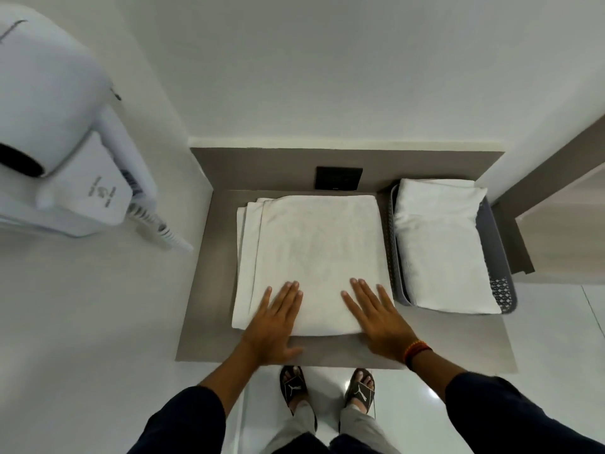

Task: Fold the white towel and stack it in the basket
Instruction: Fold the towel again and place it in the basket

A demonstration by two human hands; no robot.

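Currently the white towel [311,257] lies partly folded and flat on the grey shelf [203,322], layered edges stepped at its left side, with both hands pressing its near edge: left hand [273,326] and right hand [379,319] palms down, fingers spread flat, gripping nothing. Smoothing should probably run from the near fold outward so layers stay square before the next fold. Room is tight: the grey basket [504,257], already holding a folded towel [438,244], sits just beside the towel's right edge, wall behind, bare shelf at left.
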